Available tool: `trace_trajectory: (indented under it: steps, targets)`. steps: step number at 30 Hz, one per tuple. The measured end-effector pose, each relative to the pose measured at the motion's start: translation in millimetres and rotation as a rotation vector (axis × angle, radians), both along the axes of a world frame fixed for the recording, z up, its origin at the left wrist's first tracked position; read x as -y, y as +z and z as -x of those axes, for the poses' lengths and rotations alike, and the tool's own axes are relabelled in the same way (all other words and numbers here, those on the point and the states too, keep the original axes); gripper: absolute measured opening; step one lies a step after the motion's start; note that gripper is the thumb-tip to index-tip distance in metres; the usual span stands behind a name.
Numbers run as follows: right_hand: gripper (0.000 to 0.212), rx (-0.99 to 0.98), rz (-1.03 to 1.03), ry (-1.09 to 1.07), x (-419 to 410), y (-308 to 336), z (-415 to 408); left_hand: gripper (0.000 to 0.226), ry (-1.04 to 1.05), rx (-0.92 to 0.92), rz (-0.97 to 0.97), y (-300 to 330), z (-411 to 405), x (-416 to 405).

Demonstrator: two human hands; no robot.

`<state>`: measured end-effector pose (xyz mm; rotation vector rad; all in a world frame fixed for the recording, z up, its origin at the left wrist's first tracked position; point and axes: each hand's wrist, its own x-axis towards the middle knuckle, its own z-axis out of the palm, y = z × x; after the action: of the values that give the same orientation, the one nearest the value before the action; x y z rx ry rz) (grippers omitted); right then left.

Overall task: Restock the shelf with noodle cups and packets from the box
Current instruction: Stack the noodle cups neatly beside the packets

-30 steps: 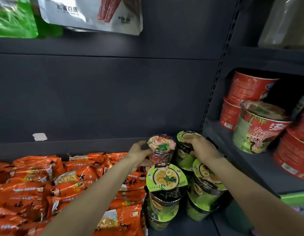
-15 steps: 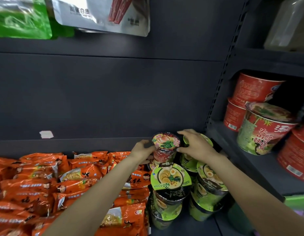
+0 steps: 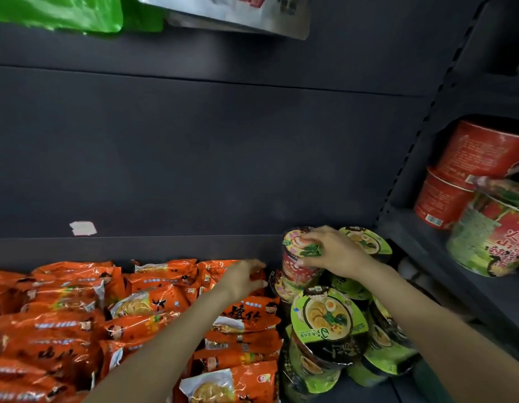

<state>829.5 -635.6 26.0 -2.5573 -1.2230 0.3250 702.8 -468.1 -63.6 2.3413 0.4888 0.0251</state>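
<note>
Shelf [image 3: 194, 251]: dark; orange noodle packets [image 3: 136, 309] left, green-lidded cups [image 3: 329, 315] stacked right.
Red cup [image 3: 296, 257]: atop the cup stack, at the back.
Right hand [image 3: 336, 254]: has shifted from the green cup behind; fingers now curl over the red cup's lid.
Left hand [image 3: 242, 279]: has released the red cup; fingers loosely spread above packets.

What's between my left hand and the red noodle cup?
Nothing visible. The left hand hovers over the orange packets, just left of the red cup, which the right hand grips from above.
</note>
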Motion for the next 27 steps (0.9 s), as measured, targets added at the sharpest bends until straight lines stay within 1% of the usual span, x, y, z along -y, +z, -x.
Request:
trace_trajectory:
  steps: [2,6,11,14,21,27]
  targets:
    - [0.067,-0.020,0.006,0.000,1,-1,-1,0.052,-0.057,-0.028,-0.057,-6,-4,-5]
    - [0.062,-0.054,0.034,0.020,-1,4,1,0.062,-0.161,-0.084,-0.104,-11,-15,-9]
    - [0.062,-0.011,0.062,0.012,-8,7,4,0.069,-0.240,-0.136,-0.239,-14,-27,-13]
    - [0.064,-0.001,0.054,-0.007,-9,8,5,0.071,-0.237,-0.159,-0.273,-18,-30,-15]
    - [0.057,-0.007,0.047,0.032,-9,4,3,0.069,-0.163,-0.106,-0.254,-23,-35,-11]
    - [0.056,-0.159,-0.035,0.031,-5,-1,-3,0.070,-0.166,-0.115,-0.221,-24,-38,-11]
